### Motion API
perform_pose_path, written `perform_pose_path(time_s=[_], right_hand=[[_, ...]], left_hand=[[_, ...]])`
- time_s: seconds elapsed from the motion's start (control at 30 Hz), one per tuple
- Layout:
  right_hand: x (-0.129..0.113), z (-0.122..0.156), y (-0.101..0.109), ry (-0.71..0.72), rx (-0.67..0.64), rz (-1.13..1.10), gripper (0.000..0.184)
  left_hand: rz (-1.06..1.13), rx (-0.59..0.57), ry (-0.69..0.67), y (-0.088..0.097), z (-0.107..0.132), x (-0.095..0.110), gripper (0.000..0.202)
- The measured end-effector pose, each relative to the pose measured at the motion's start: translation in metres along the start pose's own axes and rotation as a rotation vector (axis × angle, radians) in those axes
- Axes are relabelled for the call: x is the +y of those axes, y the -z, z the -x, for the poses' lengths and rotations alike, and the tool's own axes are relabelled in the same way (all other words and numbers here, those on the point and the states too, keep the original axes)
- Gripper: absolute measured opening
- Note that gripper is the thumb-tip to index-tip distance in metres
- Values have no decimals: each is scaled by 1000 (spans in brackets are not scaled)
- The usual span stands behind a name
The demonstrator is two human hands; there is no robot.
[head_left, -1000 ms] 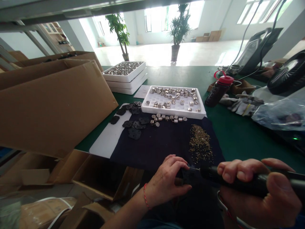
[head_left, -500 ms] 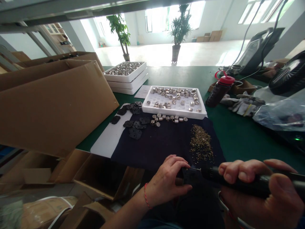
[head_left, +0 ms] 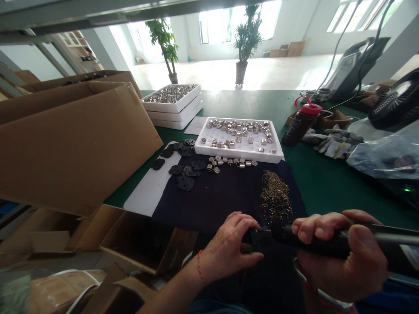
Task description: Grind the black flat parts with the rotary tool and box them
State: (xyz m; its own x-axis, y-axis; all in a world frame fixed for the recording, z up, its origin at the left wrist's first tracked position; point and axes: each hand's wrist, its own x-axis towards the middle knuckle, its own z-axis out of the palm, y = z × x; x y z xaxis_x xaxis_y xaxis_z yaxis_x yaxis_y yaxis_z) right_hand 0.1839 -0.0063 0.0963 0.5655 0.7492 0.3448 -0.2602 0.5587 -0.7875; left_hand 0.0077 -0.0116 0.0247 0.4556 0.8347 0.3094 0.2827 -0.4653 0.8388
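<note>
We are clasping one black driver [head_left: 314, 240] in our right hand [head_left: 342, 261], tip against one dark part [head_left: 254, 237] pinched in our left hand [head_left: 229, 249], at the near edge of the cloth [head_left: 222, 194]; four trays [head_left: 238, 155] beyond.

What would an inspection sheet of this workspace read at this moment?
Surface: green table, dark cloth laid over its near edge.
Job's things: black power tool, its tip at a small dark part; brass screw pile, white tray of metal parts, black plates.
Clutter: bottle, gloves, plastic bag, cardboard box.
Grippers: left hand pinches the dark part; right hand grips the power tool.
Cables: two cables rise from the far-right device.
Surroundings: potted plants, bright windows.
</note>
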Motion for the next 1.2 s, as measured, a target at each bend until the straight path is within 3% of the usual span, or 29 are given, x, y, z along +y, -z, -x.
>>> perform_pose_path(time_s=[0.27,0.83,1.0,1.2], right_hand=[[-1,0,-5,-2,15,21,17],[-9,-8,-5,-21,160,59,25],[-9,-2,-5,-44,135,46,24],[-2,-2,3,24,15,6,19]], left_hand=[[2,-18,-2,2,0,1,56],[20,-33,43,2,0,2,60],[5,-55,57,3,1,4,72],[-4,-63,41,3,1,4,76]])
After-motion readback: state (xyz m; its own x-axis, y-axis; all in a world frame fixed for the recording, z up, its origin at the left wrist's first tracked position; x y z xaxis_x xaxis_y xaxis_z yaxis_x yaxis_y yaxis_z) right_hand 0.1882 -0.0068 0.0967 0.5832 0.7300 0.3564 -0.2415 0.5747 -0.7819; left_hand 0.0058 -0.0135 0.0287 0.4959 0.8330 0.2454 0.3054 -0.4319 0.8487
